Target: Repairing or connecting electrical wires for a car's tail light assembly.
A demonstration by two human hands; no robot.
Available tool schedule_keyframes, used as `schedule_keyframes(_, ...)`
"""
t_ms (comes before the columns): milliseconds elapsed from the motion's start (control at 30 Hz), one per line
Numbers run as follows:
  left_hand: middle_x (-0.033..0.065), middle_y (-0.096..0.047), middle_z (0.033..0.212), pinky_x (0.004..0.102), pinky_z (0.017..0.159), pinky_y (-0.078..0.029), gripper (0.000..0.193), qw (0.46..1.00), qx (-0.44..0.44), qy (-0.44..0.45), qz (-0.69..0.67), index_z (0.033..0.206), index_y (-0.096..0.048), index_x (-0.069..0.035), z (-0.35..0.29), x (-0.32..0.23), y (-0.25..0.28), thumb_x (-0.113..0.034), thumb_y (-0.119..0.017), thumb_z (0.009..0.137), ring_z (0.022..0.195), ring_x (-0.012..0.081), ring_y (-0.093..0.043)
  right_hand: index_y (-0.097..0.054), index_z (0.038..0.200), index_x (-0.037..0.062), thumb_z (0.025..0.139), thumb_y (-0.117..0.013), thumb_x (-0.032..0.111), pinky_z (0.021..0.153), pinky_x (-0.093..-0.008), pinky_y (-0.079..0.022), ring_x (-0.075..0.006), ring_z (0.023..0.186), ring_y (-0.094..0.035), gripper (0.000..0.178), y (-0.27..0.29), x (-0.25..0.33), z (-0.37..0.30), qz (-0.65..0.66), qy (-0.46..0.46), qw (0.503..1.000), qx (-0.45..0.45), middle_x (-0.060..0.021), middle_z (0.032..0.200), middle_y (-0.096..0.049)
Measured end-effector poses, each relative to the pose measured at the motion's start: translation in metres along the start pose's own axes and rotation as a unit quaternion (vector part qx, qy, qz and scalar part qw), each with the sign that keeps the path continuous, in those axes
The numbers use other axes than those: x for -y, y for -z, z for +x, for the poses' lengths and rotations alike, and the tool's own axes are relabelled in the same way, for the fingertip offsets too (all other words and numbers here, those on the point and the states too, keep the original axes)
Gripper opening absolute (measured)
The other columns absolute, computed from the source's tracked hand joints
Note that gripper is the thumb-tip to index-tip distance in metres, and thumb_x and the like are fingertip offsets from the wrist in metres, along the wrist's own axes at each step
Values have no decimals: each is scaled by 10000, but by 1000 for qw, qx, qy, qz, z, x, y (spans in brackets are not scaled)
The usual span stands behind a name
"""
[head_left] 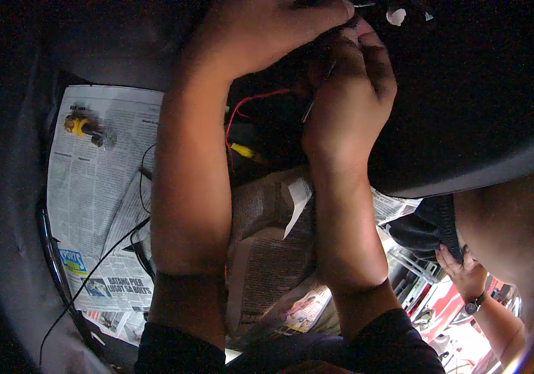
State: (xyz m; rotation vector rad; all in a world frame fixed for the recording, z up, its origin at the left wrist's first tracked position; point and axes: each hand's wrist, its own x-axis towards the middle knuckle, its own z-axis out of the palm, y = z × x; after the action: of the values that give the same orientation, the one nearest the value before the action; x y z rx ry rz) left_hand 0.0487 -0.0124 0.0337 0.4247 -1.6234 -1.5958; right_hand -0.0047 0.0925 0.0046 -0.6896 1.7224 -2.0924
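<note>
Both hands reach up into a dark space at the top of the view. My left hand (273, 34) comes in from the left, its fingers pointing right and pressed together. My right hand (357, 81) is curled, its fingertips meeting the left hand's fingertips; whatever they pinch is hidden in shadow. A thin shiny strip (308, 111) shows beside the right wrist; I cannot tell whether it is held. A red wire (248, 100) loops between my forearms. Below it lies a yellow-ended piece (242, 150), partly in shadow.
Newspaper sheets (92, 187) cover the floor at left, with a yellow and black object (83, 128) on them. A thin black cable (95, 271) crosses them. A dark curved panel (479, 168) borders the right. Another person's hand (463, 271), with a wristwatch (474, 305), is at lower right.
</note>
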Motion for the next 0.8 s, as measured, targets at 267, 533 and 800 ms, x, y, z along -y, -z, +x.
schedule_keyframes(267,153,-693,1155,347,928,-556,383,976,64,-52,199,1267,-640,32,-19,-15,-1,-33,-726,900,1067,219,-686,-660,1154,83,1046,-549,182,630,-282,-479,-128,706,-601,183,-3,-4,7,125,-45,991,-4,-8,881,-656)
schedule_keyframes(533,100,-698,1100,319,906,-549,297,989,108,-36,91,1197,-663,-11,-1,11,6,14,-704,904,1023,189,-676,-663,1132,98,1037,-545,156,945,-382,-533,-210,1026,-688,162,-9,-11,29,298,-131,945,34,-57,1087,-711)
schedule_keyframes(800,84,-727,1021,333,887,-550,216,988,138,-33,54,1163,-677,-14,1,13,10,-156,-688,1001,994,175,-686,-662,1144,72,1047,-513,163,952,-364,-521,-204,1023,-682,200,-3,-15,36,264,-103,958,37,-66,1087,-703)
